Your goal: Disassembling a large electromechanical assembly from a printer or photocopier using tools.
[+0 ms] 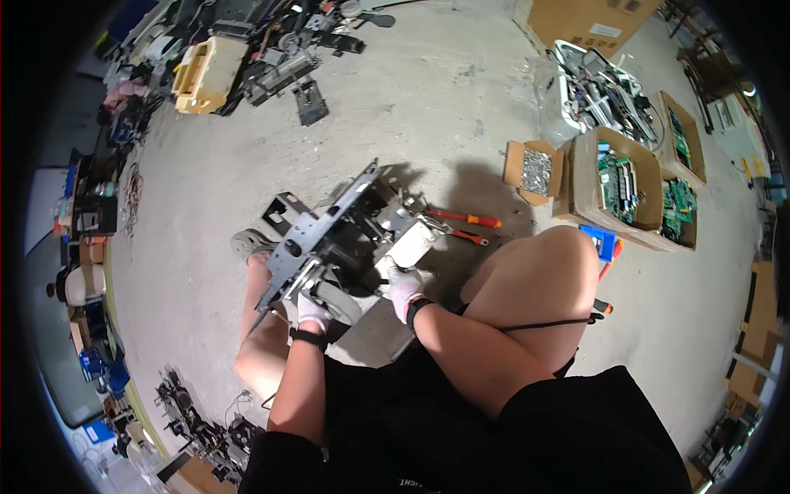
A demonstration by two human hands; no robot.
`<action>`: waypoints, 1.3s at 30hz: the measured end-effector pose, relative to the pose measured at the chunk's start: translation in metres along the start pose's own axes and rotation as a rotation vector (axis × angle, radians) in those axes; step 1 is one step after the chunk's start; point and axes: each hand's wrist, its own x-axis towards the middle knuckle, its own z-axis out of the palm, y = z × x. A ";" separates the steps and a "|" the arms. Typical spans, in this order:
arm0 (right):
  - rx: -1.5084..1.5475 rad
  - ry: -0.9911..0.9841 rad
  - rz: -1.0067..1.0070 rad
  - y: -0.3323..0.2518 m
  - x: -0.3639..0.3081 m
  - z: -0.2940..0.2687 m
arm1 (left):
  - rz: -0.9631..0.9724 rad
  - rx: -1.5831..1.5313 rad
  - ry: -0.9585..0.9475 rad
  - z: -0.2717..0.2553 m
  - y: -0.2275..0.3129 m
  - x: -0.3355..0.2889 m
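A bulky metal machine chassis point(317, 235), grey-plated with black inner parts and a silver block, stands tilted between my legs. My left hand point(313, 311), in a white glove, grips its near end beside a rounded grey part; that part hides some of the fingers. At the near right side, under the silver block point(411, 244), my gloved right hand point(403, 290) closes on the chassis edge. Just right of the chassis lie a red-and-yellow-handled screwdriver point(481, 221) and a second red-handled tool point(471, 237) on the floor.
A small carton of screws point(536, 170) sits at right, beside a larger carton of green circuit boards point(621, 185). Behind them is a white bin point(568, 90) of metal parts. Scrap parts point(284, 78) and a cream plastic tray point(211, 76) lie far left. A blue tray point(597, 242) sits beside my right knee.
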 end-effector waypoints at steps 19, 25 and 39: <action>-0.058 -0.133 0.044 0.018 0.027 -0.004 | 0.678 2.074 0.104 0.193 0.175 -0.124; -0.276 -0.196 0.120 0.005 0.062 -0.039 | 0.588 2.017 0.161 0.183 0.165 -0.106; -2.171 -0.691 -0.914 -0.098 0.037 0.057 | 0.646 2.062 0.146 0.179 0.170 -0.108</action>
